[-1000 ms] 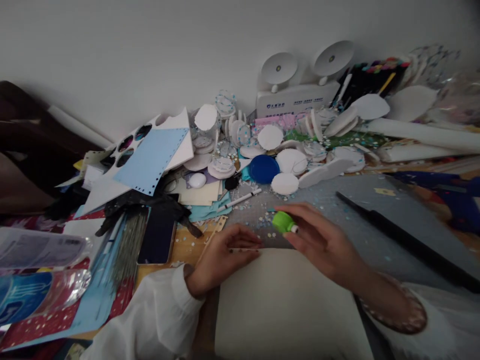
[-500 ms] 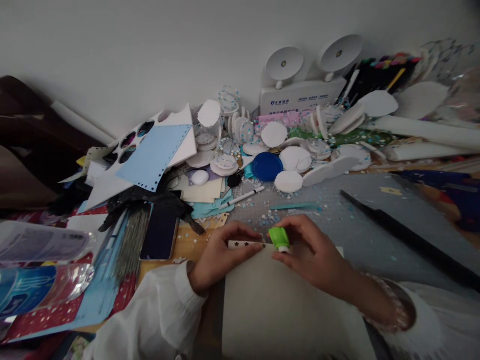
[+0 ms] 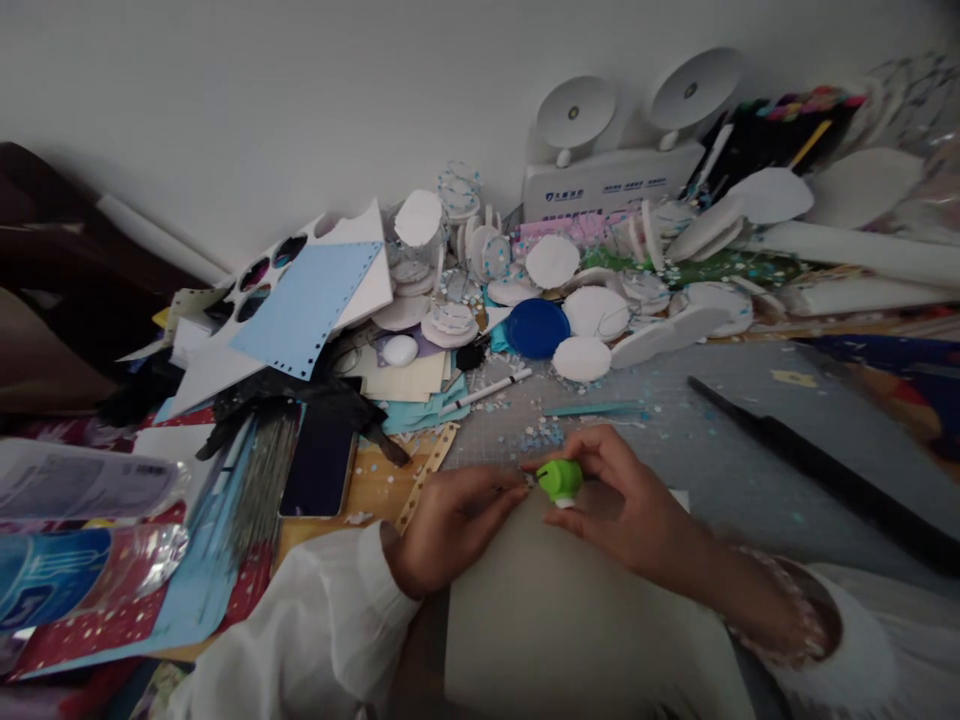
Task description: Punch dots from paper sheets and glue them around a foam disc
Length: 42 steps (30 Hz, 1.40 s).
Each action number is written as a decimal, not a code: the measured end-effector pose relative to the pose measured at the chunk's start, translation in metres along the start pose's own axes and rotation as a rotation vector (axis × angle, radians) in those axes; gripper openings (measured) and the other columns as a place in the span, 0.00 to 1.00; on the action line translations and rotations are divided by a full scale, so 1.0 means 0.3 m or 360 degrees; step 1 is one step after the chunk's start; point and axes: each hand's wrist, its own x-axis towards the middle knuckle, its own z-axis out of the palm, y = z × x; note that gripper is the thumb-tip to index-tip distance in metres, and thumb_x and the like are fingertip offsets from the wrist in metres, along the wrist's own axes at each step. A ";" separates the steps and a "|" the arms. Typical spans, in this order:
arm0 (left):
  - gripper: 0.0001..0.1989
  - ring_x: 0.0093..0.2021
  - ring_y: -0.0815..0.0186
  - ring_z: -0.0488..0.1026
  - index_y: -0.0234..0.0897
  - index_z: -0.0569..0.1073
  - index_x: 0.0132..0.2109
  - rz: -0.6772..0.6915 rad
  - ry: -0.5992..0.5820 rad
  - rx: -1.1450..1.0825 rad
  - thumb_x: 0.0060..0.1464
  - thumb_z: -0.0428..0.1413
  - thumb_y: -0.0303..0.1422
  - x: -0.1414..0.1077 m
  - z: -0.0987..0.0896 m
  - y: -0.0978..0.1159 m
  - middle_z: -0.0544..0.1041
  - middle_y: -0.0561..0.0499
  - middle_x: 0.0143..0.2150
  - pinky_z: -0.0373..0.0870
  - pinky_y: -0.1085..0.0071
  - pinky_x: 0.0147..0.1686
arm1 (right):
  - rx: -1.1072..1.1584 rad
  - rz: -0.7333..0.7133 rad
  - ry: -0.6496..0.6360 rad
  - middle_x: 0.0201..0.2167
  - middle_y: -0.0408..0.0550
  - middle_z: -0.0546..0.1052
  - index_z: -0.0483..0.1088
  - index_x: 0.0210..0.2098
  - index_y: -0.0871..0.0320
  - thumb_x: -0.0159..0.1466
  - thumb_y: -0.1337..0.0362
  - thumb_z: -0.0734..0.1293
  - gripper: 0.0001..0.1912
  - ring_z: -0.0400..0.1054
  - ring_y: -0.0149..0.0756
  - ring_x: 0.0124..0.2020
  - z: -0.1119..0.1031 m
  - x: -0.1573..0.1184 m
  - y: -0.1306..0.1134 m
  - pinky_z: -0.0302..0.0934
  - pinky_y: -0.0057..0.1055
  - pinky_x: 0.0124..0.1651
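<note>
Here, your right hand [image 3: 637, 515] pinches the small green punch [image 3: 560, 480] between thumb and fingers at the pale sheet [image 3: 585, 610]'s far edge, while your left hand [image 3: 457, 520] pinches that edge just beside it, seemingly to steady the paper against shifting.

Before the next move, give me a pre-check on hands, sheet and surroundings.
1. Green tool held in right hand: ok.
2. Left hand at the pale sheet's far edge: ok.
3. Sheet seated in the green tool: cannot tell, contact hidden.
4. Long black tool clear of both hands: ok.
5. Mat free of paper bits: not ok, scattered beyond the hands.
</note>
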 end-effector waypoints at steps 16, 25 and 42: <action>0.06 0.32 0.68 0.78 0.37 0.78 0.37 -0.0028 0.0025 0.0107 0.58 0.55 0.30 0.010 0.005 -0.016 0.82 0.52 0.33 0.73 0.77 0.33 | -0.0460 -0.0185 0.0082 0.41 0.48 0.72 0.62 0.44 0.51 0.56 0.61 0.72 0.20 0.68 0.44 0.44 -0.010 0.012 0.022 0.63 0.42 0.47; 0.08 0.33 0.67 0.78 0.36 0.78 0.37 0.0028 0.0011 0.0099 0.59 0.55 0.32 0.007 -0.004 -0.014 0.82 0.50 0.34 0.73 0.76 0.35 | -0.0498 -0.0181 -0.0030 0.43 0.49 0.75 0.67 0.46 0.53 0.53 0.60 0.74 0.23 0.69 0.44 0.46 -0.031 0.013 0.004 0.64 0.41 0.48; 0.07 0.33 0.68 0.78 0.36 0.78 0.39 0.0110 -0.0045 0.0096 0.60 0.54 0.31 0.003 -0.006 -0.018 0.82 0.50 0.35 0.73 0.76 0.35 | -0.0466 -0.0148 -0.0163 0.44 0.49 0.77 0.72 0.45 0.53 0.53 0.57 0.74 0.21 0.70 0.45 0.47 -0.055 0.025 -0.002 0.64 0.43 0.50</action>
